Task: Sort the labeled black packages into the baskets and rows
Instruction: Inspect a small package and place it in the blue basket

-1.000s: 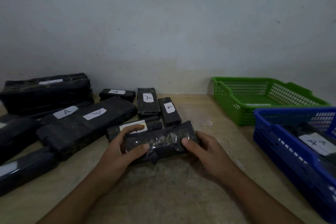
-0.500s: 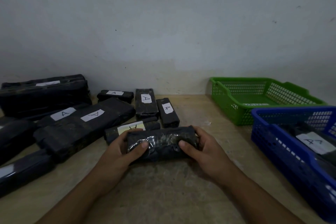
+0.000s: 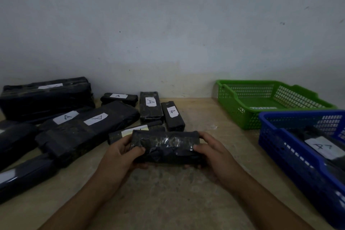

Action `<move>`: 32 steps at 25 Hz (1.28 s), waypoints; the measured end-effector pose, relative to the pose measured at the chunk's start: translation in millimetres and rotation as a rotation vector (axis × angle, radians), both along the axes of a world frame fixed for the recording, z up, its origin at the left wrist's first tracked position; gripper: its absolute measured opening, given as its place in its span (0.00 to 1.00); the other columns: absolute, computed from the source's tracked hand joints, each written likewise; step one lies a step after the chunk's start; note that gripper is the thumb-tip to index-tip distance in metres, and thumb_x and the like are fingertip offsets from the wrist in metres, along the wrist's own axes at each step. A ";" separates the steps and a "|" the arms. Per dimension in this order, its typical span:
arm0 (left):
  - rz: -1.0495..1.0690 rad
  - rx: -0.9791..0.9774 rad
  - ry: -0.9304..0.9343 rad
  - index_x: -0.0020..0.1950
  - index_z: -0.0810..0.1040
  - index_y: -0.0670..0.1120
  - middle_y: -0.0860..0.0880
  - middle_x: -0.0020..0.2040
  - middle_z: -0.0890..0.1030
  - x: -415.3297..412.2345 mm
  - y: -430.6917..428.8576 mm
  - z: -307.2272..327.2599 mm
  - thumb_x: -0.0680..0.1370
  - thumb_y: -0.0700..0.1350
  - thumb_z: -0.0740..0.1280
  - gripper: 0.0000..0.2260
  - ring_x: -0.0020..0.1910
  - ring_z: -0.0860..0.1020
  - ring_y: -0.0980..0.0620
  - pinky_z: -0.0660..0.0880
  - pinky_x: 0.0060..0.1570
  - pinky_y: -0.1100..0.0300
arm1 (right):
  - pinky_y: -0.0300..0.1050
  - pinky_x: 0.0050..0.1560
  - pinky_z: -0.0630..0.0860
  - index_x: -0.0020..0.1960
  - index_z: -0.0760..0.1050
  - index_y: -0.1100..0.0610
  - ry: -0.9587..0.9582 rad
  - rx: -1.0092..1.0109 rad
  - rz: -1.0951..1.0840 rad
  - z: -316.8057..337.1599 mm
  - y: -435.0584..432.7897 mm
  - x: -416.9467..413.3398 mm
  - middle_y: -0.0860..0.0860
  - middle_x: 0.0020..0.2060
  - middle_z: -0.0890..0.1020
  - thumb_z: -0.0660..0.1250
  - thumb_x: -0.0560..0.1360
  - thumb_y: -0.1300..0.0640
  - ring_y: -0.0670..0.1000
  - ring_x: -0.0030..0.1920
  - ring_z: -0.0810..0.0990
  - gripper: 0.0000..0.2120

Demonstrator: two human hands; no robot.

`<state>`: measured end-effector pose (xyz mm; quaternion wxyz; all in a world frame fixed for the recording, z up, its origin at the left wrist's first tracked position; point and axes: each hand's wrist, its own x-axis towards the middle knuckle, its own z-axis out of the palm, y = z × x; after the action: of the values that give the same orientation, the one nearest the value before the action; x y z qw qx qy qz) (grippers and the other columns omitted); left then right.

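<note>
Left hand (image 3: 119, 152) and right hand (image 3: 214, 152) grip package (image 3: 166, 147) ends; it's risen off desk (image 3: 168, 196) since a second ago, label unseen, probably being turned to read.

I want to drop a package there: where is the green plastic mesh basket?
In the head view, the green plastic mesh basket sits far right on the tan table, by the pale wall, just behind the blue plastic basket.

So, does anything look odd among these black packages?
The package held in the left hand and right hand shows no label on its facing side, only crumpled clear tape, while the small package behind it has a white one.
</note>
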<state>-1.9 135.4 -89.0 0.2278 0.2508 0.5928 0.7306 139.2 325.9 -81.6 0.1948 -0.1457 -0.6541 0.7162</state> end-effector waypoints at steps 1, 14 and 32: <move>0.000 -0.001 0.001 0.58 0.78 0.44 0.45 0.50 0.85 1.1 0.3 0.9 0.76 0.30 0.63 0.14 0.47 0.84 0.47 0.82 0.36 0.55 | 0.42 0.35 0.76 0.58 0.77 0.55 -0.001 0.016 -0.009 -1.0 0.6 -0.2 0.57 0.45 0.86 0.64 0.77 0.64 0.54 0.41 0.84 0.11; 0.091 -0.068 -0.003 0.54 0.81 0.42 0.44 0.47 0.86 3.1 -0.5 3.7 0.78 0.36 0.62 0.10 0.48 0.84 0.45 0.76 0.55 0.47 | 0.40 0.44 0.79 0.63 0.73 0.54 -0.041 0.095 0.063 2.1 -2.3 5.3 0.55 0.49 0.86 0.62 0.76 0.71 0.52 0.50 0.85 0.19; -0.041 0.043 -0.029 0.61 0.75 0.41 0.40 0.48 0.85 4.8 0.3 4.3 0.78 0.31 0.60 0.14 0.37 0.84 0.41 0.80 0.31 0.55 | 0.44 0.27 0.75 0.65 0.71 0.51 0.041 0.043 -0.032 7.9 -6.2 5.1 0.56 0.48 0.86 0.64 0.77 0.68 0.56 0.35 0.82 0.20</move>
<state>3.0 135.7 -84.7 0.2460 0.2572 0.5684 0.7418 144.4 319.7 -73.7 0.2229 -0.1372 -0.6627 0.7017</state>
